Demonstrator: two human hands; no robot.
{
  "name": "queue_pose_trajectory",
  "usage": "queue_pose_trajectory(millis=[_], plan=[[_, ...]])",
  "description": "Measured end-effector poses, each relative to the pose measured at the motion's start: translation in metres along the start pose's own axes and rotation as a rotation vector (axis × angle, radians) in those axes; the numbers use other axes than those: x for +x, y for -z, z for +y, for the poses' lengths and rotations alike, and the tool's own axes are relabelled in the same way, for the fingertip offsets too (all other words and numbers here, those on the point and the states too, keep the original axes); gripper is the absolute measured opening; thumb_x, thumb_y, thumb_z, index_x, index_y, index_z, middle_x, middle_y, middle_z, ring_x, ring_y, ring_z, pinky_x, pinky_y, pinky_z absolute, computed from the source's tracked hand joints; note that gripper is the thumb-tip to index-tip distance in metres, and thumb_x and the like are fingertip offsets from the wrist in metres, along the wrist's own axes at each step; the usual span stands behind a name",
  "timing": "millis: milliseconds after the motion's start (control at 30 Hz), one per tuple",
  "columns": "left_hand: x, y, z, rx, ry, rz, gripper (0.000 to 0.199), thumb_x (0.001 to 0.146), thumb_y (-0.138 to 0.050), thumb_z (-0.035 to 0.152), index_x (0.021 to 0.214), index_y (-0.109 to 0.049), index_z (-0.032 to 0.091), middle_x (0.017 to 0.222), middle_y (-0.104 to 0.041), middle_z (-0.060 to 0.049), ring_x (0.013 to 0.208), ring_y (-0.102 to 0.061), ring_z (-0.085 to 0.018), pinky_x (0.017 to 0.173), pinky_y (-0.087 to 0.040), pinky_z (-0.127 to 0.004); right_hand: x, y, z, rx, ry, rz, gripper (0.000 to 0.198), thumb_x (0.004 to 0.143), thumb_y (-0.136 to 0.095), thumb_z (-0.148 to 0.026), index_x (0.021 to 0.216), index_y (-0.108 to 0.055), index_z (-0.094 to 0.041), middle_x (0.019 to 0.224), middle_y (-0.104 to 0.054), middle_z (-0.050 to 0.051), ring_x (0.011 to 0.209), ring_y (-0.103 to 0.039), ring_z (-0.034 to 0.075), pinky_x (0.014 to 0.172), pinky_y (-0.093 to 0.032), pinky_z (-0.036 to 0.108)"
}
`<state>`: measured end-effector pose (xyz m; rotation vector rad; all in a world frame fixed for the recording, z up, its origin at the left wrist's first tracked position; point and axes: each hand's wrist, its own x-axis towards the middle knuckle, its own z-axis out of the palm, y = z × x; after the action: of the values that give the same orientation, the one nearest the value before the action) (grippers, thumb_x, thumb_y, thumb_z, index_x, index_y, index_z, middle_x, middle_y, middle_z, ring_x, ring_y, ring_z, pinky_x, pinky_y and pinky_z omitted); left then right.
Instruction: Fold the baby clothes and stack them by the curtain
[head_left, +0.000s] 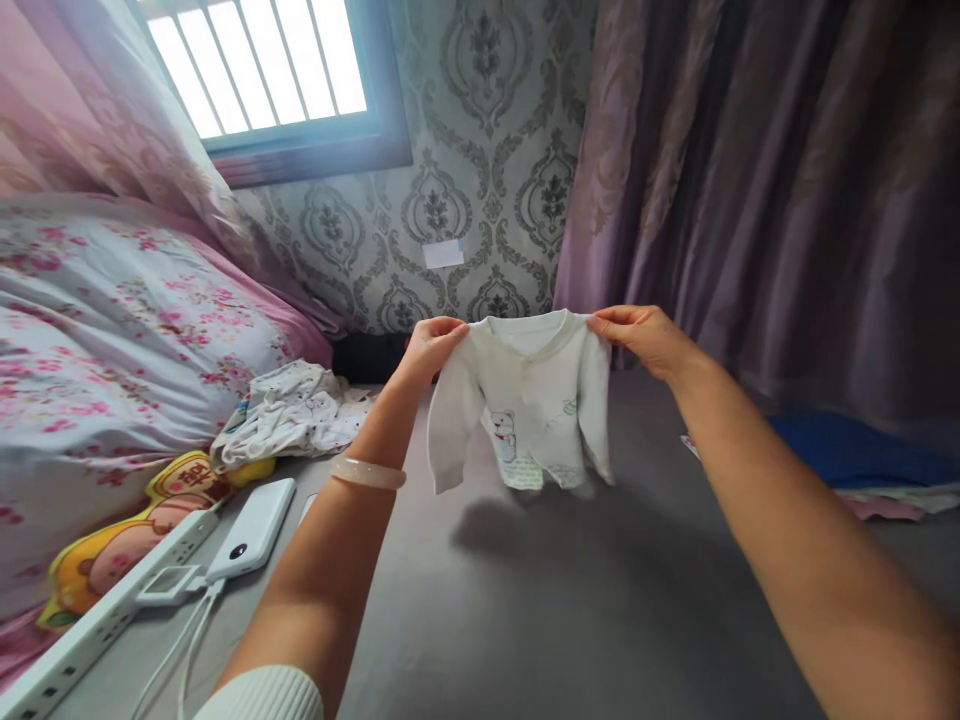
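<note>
A small white long-sleeved baby top point(532, 385) hangs spread out in front of me, above the grey bed sheet point(570, 610). It has a bear print low on one side of its front. My left hand point(436, 347) pinches one shoulder of it, and my right hand point(639, 335) pinches the other shoulder. Both sleeves dangle, and the lower edge casts a shadow on the sheet. A pale bangle point(367, 473) circles my left wrist.
At left lie a crumpled patterned white garment point(292, 410), a yellow cartoon cushion point(127, 535), a white power bank point(253, 530) with cables, and a long power strip point(112, 615). Flowered bedding point(112, 330) rises behind them. Blue folded cloth point(840, 450) lies right, beneath curtains point(750, 200).
</note>
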<state>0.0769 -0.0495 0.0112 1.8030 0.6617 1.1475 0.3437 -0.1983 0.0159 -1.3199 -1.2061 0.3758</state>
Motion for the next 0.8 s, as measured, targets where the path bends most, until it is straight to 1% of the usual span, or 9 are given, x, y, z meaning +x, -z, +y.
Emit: queue_pose_trajectory(millis=[100, 267, 367, 467, 567, 667, 733, 800], plan=[[0.001, -0.003, -0.002, -0.032, -0.037, 0.02, 0.03, 0.065, -0.069, 0.044, 0.075, -0.066, 0.016, 0.062, -0.061, -0.001, 0.057, -0.05, -0.012, 0.052, -0.036, -0.023, 0.001, -0.007, 0.003, -0.052, 0.034, 0.05, 0.044, 0.055, -0.079, -0.06, 0.077, -0.071, -0.023, 0.077, -0.071, 0.002, 0.072, -0.062, 0.018, 0.071, -0.051, 0.034], [0.011, -0.01, -0.011, -0.032, -0.072, 0.09, 0.023, 0.071, -0.064, 0.037, 0.078, -0.066, 0.015, 0.064, -0.061, 0.0, 0.059, -0.05, -0.011, 0.056, -0.037, -0.023, 0.006, -0.015, 0.008, -0.186, 0.147, 0.13, 0.041, 0.068, -0.069, -0.06, 0.08, -0.068, -0.021, 0.076, -0.067, 0.003, 0.072, -0.058, 0.017, 0.068, -0.047, 0.031], [0.016, -0.014, -0.017, 0.059, -0.123, 0.182, 0.019, 0.076, -0.06, 0.033, 0.08, -0.066, 0.015, 0.067, -0.061, 0.0, 0.064, -0.052, -0.012, 0.06, -0.038, -0.023, 0.01, -0.019, 0.012, -0.248, 0.227, 0.184, 0.039, 0.075, -0.063, -0.059, 0.083, -0.067, -0.02, 0.078, -0.065, 0.003, 0.073, -0.058, 0.018, 0.069, -0.046, 0.032], [0.014, -0.018, -0.018, 0.177, -0.161, 0.274, 0.019, 0.08, -0.056, 0.033, 0.083, -0.066, 0.017, 0.071, -0.062, -0.001, 0.073, -0.055, -0.015, 0.065, -0.039, -0.024, 0.009, -0.023, 0.012, -0.296, 0.273, 0.22, 0.037, 0.08, -0.059, -0.056, 0.087, -0.067, -0.021, 0.081, -0.066, 0.004, 0.078, -0.059, 0.019, 0.072, -0.046, 0.032], [0.0, -0.02, -0.013, 0.225, -0.204, 0.309, 0.019, 0.084, -0.054, 0.035, 0.087, -0.065, 0.019, 0.078, -0.064, -0.002, 0.083, -0.057, -0.017, 0.071, -0.04, -0.025, 0.002, -0.026, 0.007, -0.319, 0.283, 0.254, 0.034, 0.082, -0.058, -0.054, 0.089, -0.068, -0.022, 0.086, -0.067, 0.004, 0.083, -0.061, 0.021, 0.074, -0.046, 0.033], [-0.024, -0.02, -0.005, 0.197, -0.264, 0.307, 0.022, 0.087, -0.053, 0.039, 0.093, -0.064, 0.022, 0.09, -0.065, -0.003, 0.093, -0.057, -0.018, 0.077, -0.042, -0.026, -0.014, -0.027, -0.002, -0.353, 0.294, 0.275, 0.03, 0.084, -0.058, -0.051, 0.089, -0.068, -0.023, 0.092, -0.068, 0.005, 0.089, -0.061, 0.022, 0.076, -0.047, 0.033], [-0.043, -0.015, 0.003, 0.186, -0.302, 0.296, 0.023, 0.088, -0.054, 0.041, 0.097, -0.065, 0.023, 0.095, -0.065, -0.003, 0.097, -0.056, -0.019, 0.078, -0.044, -0.026, -0.029, -0.026, -0.01, -0.381, 0.302, 0.275, 0.027, 0.085, -0.059, -0.048, 0.089, -0.069, -0.024, 0.092, -0.068, 0.005, 0.089, -0.061, 0.021, 0.075, -0.047, 0.032], [-0.062, -0.007, 0.013, 0.202, -0.343, 0.29, 0.023, 0.088, -0.056, 0.04, 0.097, -0.066, 0.022, 0.097, -0.065, -0.004, 0.098, -0.057, -0.019, 0.077, -0.045, -0.026, -0.046, -0.024, -0.022, -0.404, 0.326, 0.271, 0.025, 0.086, -0.06, -0.045, 0.088, -0.07, -0.023, 0.089, -0.069, 0.005, 0.082, -0.061, 0.019, 0.072, -0.046, 0.031]])
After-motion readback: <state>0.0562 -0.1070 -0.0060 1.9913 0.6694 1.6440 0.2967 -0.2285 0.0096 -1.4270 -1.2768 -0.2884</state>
